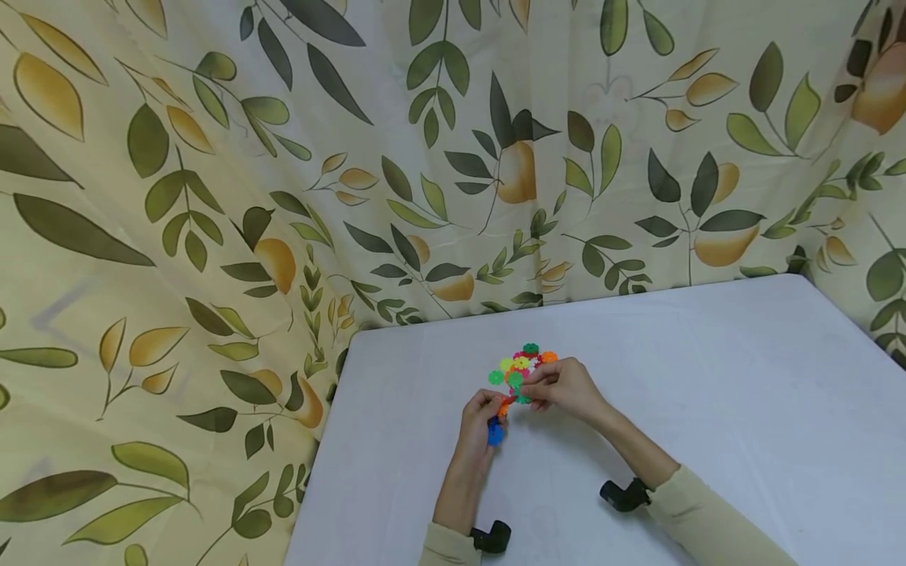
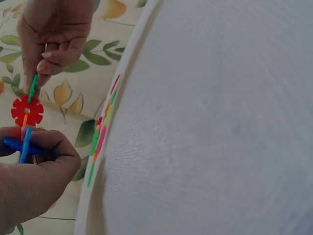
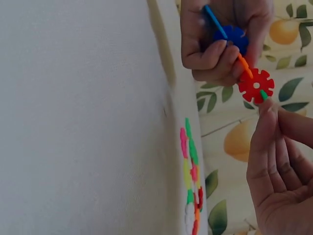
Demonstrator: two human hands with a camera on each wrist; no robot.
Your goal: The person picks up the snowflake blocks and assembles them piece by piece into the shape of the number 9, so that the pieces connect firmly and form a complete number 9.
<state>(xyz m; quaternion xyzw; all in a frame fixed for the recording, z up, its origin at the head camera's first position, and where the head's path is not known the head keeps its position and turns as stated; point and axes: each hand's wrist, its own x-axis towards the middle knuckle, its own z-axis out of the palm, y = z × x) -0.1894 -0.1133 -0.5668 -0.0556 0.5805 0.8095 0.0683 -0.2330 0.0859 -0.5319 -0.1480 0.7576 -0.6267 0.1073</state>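
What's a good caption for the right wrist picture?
Left hand holds blue discs; right hand pinches a green disc at the red disc's edge.

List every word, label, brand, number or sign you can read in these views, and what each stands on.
No readable text in any view.
Red disc: no lettering shows.
Loose discs: too small to tell.
Black wrist device: too small to tell.
Leaf-print cloth: faint marks, too blurred to read.

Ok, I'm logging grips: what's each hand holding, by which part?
Left hand: disc chain, by its blue end. Right hand: green disc, by its free edge.
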